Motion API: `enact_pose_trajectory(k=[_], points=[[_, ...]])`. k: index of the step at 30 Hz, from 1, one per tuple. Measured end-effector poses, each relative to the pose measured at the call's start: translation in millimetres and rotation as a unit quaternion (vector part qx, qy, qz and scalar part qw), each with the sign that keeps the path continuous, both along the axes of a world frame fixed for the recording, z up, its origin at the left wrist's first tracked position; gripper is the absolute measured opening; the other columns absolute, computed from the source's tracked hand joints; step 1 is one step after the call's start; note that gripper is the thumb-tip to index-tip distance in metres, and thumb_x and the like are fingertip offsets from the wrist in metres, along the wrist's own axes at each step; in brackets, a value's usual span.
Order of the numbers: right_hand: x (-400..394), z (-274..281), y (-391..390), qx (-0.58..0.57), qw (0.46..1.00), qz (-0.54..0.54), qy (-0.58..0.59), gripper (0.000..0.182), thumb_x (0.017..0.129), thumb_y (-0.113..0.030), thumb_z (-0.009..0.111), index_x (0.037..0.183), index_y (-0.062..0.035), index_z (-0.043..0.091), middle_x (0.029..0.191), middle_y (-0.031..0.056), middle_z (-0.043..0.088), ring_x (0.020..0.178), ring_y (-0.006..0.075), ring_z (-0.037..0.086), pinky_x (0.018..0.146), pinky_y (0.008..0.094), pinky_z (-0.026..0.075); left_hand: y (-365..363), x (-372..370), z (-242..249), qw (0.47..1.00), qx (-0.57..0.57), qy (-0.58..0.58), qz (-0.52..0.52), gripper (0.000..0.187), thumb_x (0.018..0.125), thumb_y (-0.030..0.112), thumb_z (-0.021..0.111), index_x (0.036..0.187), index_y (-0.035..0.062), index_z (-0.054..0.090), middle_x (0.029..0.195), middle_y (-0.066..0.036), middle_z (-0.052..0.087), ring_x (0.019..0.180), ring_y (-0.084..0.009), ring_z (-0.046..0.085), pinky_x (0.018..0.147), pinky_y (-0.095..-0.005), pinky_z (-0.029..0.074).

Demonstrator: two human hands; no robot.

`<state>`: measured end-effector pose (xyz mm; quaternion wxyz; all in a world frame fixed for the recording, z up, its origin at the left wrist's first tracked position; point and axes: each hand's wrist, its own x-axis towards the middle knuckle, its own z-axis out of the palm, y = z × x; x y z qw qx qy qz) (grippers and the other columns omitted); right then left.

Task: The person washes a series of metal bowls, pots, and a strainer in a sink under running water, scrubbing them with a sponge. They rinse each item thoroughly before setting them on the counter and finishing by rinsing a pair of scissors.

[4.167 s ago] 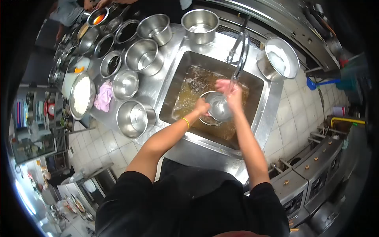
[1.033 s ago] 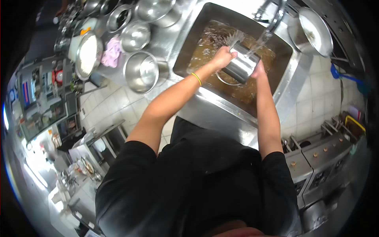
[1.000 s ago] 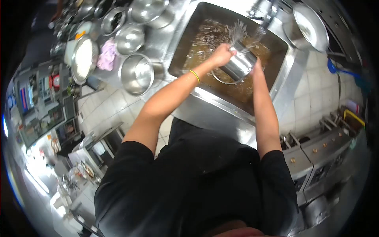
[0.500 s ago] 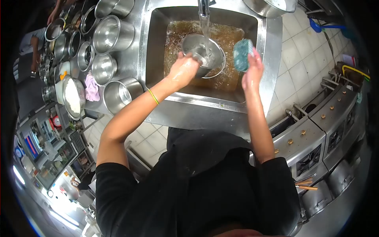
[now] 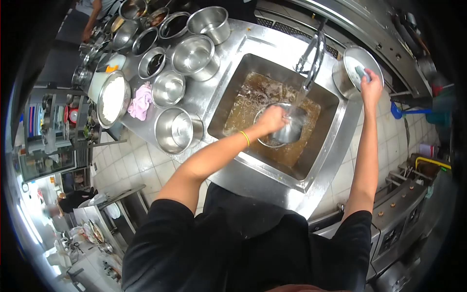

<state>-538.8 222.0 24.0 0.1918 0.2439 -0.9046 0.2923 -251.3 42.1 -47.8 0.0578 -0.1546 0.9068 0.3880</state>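
My left hand [image 5: 273, 119], with a yellow band at the wrist, grips the rim of a steel pot [image 5: 291, 127]. This pot is tilted under the running tap [image 5: 306, 80], low in the sink [image 5: 228, 92] over brownish, rippling water. Another round metal rim shows just below it. Out to the right, my right hand [image 5: 371, 87] pinches a green scouring pad [image 5: 361, 72]. The pad is over the mouth of a larger steel pot [image 5: 342, 80] at the sink's right corner, with something whitish inside.
Left of the sink stand several steel pots, one near the counter's front edge [image 5: 174, 130]. A pink cloth [image 5: 141, 101] lies beside a strainer of white food [image 5: 113, 100]. Another person's arm [image 5: 93, 19] shows at the upper left. Stoves [image 5: 401, 219] stand at the right.
My right hand has carried the scouring pad from above the sink's right edge to the larger pot. The pot in my left hand has tipped over more. The whole view has turned.
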Motion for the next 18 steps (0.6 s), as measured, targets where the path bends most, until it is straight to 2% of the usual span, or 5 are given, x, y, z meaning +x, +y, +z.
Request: enact_pose_trajectory(k=[4, 10, 14, 16, 18], points=[[55, -6, -22, 0.041, 0.985, 0.053, 0.162, 0.019, 0.077, -0.008, 0.055, 0.094, -0.0051, 0.062, 0.098, 0.0148, 0.061, 0.090, 0.0287, 0.058, 0.078, 0.0361, 0.045, -35, 7, -59, 0.988, 0.026, 0.025, 0.149, 0.026, 0.076, 0.022, 0.055, 0.073, -0.0028, 0.062, 0.072, -0.023, 0.058, 0.074, -0.0397, 0.056, 0.071, -0.0427, 0.045], [199, -84, -63, -0.205, 0.963, 0.063, -0.164, 0.021, 0.072, 0.007, 0.046, 0.082, -0.0036, 0.061, 0.086, 0.0098, 0.061, 0.085, 0.0244, 0.058, 0.079, 0.0311, 0.043, -91, 60, -60, 0.773, 0.430, 0.017, 0.466, 0.037, 0.092, 0.031, 0.034, 0.097, -0.0019, 0.051, 0.076, -0.018, 0.059, 0.053, -0.0269, 0.058, 0.038, -0.0373, 0.051], [218, -172, -79, -0.314, 0.837, -0.021, -0.448, 0.014, 0.081, 0.000, 0.047, 0.088, 0.0005, 0.060, 0.086, 0.0116, 0.062, 0.083, 0.0230, 0.058, 0.075, 0.0308, 0.045, -113, 43, 8, 0.758, 0.487, 0.179, 0.395, 0.043, 0.093, 0.033, 0.029, 0.091, -0.0042, 0.051, 0.081, -0.019, 0.059, 0.067, -0.0284, 0.059, 0.050, -0.0413, 0.055], [224, -167, -96, -0.415, 0.598, 0.038, -0.685, 0.019, 0.086, -0.004, 0.041, 0.096, 0.0003, 0.057, 0.081, 0.0105, 0.062, 0.073, 0.0172, 0.057, 0.069, 0.0297, 0.047, -137, 18, 29, 0.799, 0.448, 0.213, 0.339, 0.039, 0.092, 0.033, 0.035, 0.089, -0.0001, 0.055, 0.083, -0.014, 0.060, 0.070, -0.0246, 0.060, 0.054, -0.0368, 0.053], [223, -171, -116, -0.428, 0.571, 0.052, -0.699, 0.020, 0.088, -0.006, 0.040, 0.099, 0.0008, 0.055, 0.079, 0.0109, 0.062, 0.067, 0.0161, 0.056, 0.065, 0.0306, 0.048, -160, -23, 39, 0.822, 0.347, 0.296, 0.340, 0.028, 0.090, 0.026, 0.043, 0.086, 0.0022, 0.058, 0.073, -0.007, 0.059, 0.059, -0.0169, 0.055, 0.053, -0.0288, 0.049]])
